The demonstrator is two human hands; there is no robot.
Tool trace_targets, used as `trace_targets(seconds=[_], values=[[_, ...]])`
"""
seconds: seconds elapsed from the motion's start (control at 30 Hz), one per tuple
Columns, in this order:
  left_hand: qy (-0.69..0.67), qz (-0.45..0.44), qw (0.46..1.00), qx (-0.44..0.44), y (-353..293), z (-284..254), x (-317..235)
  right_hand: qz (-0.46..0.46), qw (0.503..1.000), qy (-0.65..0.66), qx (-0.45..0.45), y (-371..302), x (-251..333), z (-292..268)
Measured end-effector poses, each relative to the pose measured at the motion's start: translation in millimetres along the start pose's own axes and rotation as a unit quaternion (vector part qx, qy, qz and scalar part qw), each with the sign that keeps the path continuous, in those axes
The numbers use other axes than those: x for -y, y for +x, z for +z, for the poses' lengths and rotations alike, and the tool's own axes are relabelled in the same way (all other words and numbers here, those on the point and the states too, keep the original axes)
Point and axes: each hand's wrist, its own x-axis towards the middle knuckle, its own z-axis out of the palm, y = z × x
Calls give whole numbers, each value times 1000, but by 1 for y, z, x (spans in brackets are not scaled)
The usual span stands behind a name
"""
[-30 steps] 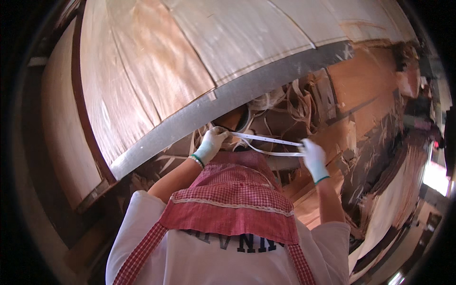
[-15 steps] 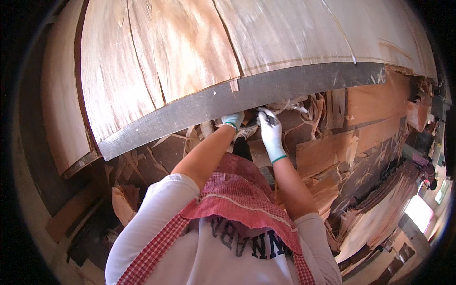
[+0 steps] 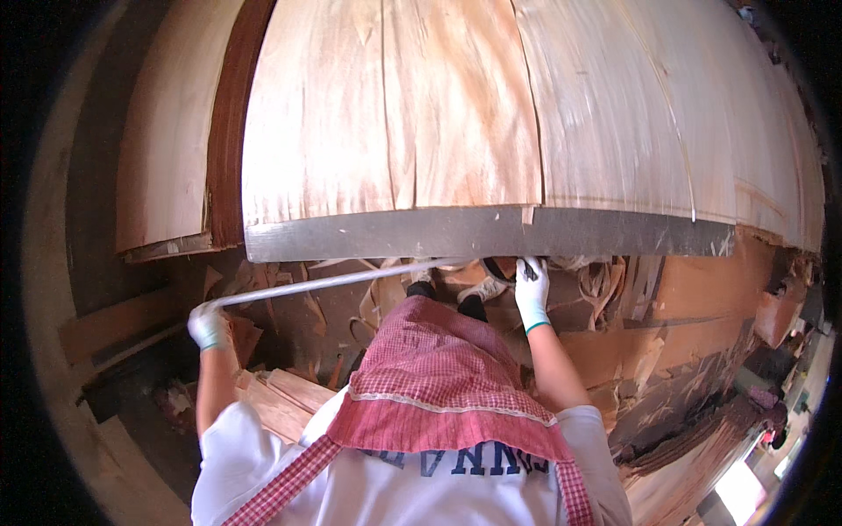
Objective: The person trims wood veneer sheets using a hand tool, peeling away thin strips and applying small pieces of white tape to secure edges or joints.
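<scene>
My left hand (image 3: 208,324), in a white glove with a green cuff, is closed on the end of a long whitish strip (image 3: 338,280), probably tape. The strip runs taut to the right and disappears by the front edge of the grey metal plate (image 3: 474,231). My right hand (image 3: 531,294), gloved alike, is closed on a small dark tool (image 3: 529,270) whose kind I cannot make out. It is right below the plate's edge. Pale wood veneer sheets (image 3: 456,114) lie on the work surface behind the plate, with narrow gaps and a small torn tab between them.
Another veneer stack (image 3: 171,149) stands at the left, past a dark reddish gap. Curled scraps (image 3: 601,285) and broken veneer pieces (image 3: 285,399) litter the floor around my shoes (image 3: 482,291). More layered veneer (image 3: 693,447) lies at the lower right.
My left hand has moved from beside the right hand far out to the left, drawing the strip with it. My right hand has shifted slightly right; the view has turned.
</scene>
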Motion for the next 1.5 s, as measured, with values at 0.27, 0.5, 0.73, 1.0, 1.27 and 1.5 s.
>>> trace_targets(seconds=[0.27,0.5,0.73,1.0,1.27,1.5], values=[[188,173,966,-31,15,-28,-49,-131,938,-214,237,-15,86,19],[-152,160,893,392,-214,182,-275,-172,881,277,343,-29,237,-29],[-146,284,910,265,-226,240,-316,-67,920,207,326,15,183,-111],[97,249,963,-36,-185,313,-294,135,940,223,220,44,70,-186],[16,202,979,14,-180,327,-277,74,949,199,234,71,92,-195],[277,282,832,389,-226,220,-201,-87,946,26,310,122,156,-179]])
